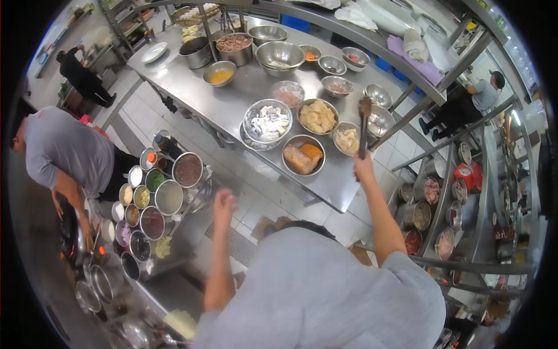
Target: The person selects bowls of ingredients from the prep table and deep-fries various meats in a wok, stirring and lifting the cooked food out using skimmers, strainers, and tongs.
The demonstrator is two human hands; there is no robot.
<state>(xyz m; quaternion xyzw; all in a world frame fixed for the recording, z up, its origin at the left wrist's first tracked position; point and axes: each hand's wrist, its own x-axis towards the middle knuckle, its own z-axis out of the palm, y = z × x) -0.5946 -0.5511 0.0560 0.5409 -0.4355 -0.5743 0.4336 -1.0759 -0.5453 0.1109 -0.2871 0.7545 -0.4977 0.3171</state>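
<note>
My right hand [364, 168] is closed around the lower end of a long dark tool with a brown upper end [364, 125], pointing away over the table edge; its exact kind is unclear. Just beyond the tool is a bowl of pale yellow pieces [347, 139]. Nearby are a bowl with orange and pinkish chunks [302, 155], a bowl of yellowish chunks [317, 117] and a bowl of white-coated pieces [268, 121]. My left hand [224, 205] is raised, slightly blurred, between the table and the condiment containers. Its fingers are loosely bent, with nothing visible in them.
The steel table [186, 93] carries several more bowls and a pot of minced meat [233, 47]. At left, a person in grey [75, 154] bends beside several condiment containers [154, 223]. Shelves with ingredient bowls [431, 191] stand at right. Two other people are farther off.
</note>
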